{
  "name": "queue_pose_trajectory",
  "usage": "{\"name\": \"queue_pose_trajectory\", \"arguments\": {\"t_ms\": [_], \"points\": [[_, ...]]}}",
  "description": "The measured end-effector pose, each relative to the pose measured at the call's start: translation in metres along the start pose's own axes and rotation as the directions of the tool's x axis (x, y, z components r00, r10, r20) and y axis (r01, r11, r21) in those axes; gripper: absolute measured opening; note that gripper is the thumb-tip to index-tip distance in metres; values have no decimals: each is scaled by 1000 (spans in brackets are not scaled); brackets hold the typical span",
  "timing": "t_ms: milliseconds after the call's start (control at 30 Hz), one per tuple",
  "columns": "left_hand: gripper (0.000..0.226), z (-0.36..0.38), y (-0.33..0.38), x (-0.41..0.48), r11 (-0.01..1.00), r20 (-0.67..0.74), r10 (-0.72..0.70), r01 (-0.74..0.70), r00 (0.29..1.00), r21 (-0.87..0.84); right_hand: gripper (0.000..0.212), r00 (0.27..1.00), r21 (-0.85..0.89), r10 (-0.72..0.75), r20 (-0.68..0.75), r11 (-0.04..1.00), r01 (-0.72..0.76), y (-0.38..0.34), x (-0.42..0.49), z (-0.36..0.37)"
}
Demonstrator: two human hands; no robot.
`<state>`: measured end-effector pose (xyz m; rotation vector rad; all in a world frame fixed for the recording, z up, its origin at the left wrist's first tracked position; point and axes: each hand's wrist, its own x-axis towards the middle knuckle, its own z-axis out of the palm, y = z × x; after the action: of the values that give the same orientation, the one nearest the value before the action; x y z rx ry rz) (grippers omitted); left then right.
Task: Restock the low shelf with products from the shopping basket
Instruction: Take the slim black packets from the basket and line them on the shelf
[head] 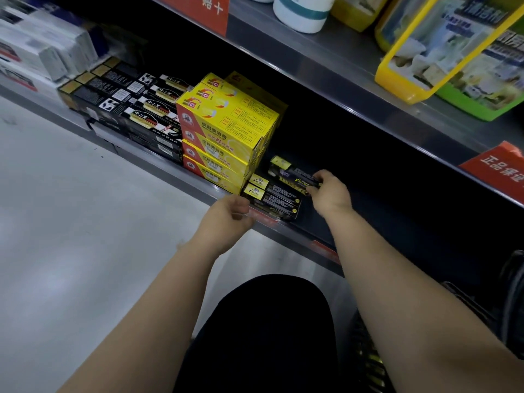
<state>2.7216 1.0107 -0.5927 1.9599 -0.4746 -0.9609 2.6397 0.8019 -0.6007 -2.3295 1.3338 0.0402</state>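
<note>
While your right hand [329, 191] pinched a long black-and-yellow cardboard carton [293, 173] over the few matching cartons [272, 198] already stacked on the low metal shelf [300, 236], your left hand [229, 215] hung loosely curled and empty. Much shelf space remained, so the job looked barely half done.

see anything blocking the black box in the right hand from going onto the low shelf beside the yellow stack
Nothing visible blocks it. The right hand holds the black box at the low shelf, behind two shelved boxes at the front edge, with the yellow stack to its left.
</note>
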Motion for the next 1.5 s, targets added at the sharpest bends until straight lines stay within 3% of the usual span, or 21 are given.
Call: {"name": "queue_pose_trajectory", "arguments": {"t_ms": [233,333,400,500,600,767,1000,1100,1200,1333,1500], "points": [[26,-7,-6,-3,1000,-22,9,-9,1000,-4,53,949,-269,16,314,961,72,-14,15,29],[26,-4,-1,-3,999,-16,30,-30,999,-15,72,921,-333,32,389,937,108,-21,11,23],[22,3,7,-2,998,-6,52,-52,999,-42,71,916,-329,6,401,934,138,-24,8,7],[21,19,27,-3,991,30,106,-103,994,-89,53,901,-283,-84,427,933,221,-22,-4,-39],[22,46,60,-12,972,100,217,-206,971,-113,38,905,-126,-167,391,964,233,-2,-38,-96],[25,101,119,-45,885,280,458,-462,844,-56,19,954,202,-216,210,964,173,63,-120,-177],[17,201,178,-104,710,455,641,-702,618,-47,23,998,342,10,-68,940,14,192,-214,-226],[20,248,188,-128,617,602,612,-786,513,42,23,983,354,164,-79,927,-126,261,-239,-221],[22,293,186,-148,513,753,483,-841,446,170,12,944,361,329,-16,882,-301,331,-257,-206],[19,336,174,-163,491,795,374,-829,477,267,10,892,186,434,126,873,-451,402,-269,-184],[14,366,154,-162,554,774,300,-763,557,334,54,829,-32,527,187,847,-531,455,-267,-166]]}}
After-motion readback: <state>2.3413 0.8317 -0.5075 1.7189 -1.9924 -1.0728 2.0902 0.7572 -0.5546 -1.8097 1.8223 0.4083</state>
